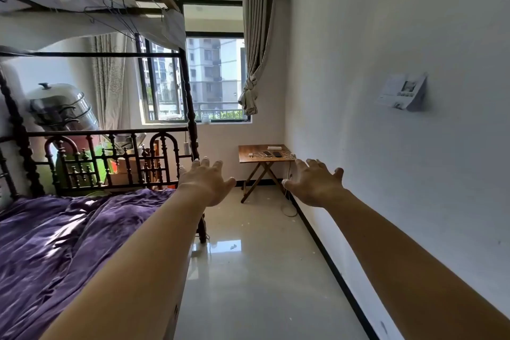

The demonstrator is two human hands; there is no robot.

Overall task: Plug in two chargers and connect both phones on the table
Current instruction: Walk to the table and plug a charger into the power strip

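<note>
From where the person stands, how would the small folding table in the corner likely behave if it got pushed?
The folding table would probably slide or wobble easily: it looks light, with a thin top on slim crossed legs. The glossy floor likely gives little grip. The phones and loose cables lying on top would probably shift.

Brown wooden table (244, 152), seemingly 2 dark phones (271, 153), white cables (260, 157), purple blanket (69, 229).
</note>
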